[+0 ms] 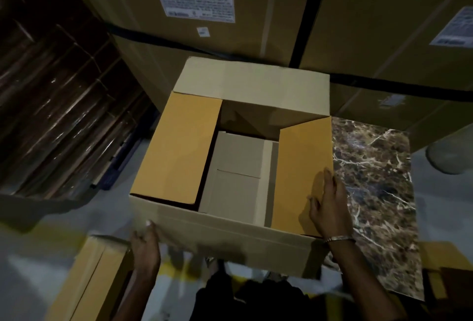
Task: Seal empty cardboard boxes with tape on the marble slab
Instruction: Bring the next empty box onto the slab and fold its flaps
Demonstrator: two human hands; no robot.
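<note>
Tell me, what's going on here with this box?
A person is closing up an open cardboard box that sits on a marble slab. The right hand lies flat on the right side flap, pressing it inward, while the left hand rests on the near flap. The left side flap is already folded in and the far flap stands up. No tape is visible. Large labelled cartons are stacked behind.
</note>
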